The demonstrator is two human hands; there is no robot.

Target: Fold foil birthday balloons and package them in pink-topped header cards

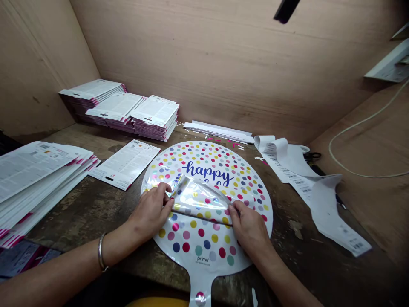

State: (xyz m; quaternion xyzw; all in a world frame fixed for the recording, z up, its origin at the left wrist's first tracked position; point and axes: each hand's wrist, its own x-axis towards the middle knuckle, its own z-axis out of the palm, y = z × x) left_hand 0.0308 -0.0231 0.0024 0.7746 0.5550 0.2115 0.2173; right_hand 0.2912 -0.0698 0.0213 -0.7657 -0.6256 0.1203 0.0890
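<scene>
A round, flat foil balloon (pixel 204 236) with coloured dots, blue "happy" lettering and a neck pointing toward me lies in front of me. Across its middle is a folded dotted foil balloon (pixel 201 198), shiny and partly bulging, which hides some of the lettering. My left hand (pixel 153 209) pinches the left end of this folded foil between thumb and fingers. At the right end, my right hand (pixel 251 226) grips its edge, thumb on top. Whether the folded foil is separate from the flat one, I cannot tell.
Printed cards are stacked at the back left (pixel 155 113), with another pile (pixel 38 170) at the left and a single card (pixel 126 164) beside the balloon. Barcode label strips (pixel 300 187) curl at the right near black scissors (pixel 315 156). Folded white paper (pixel 220 130) lies by the back wall.
</scene>
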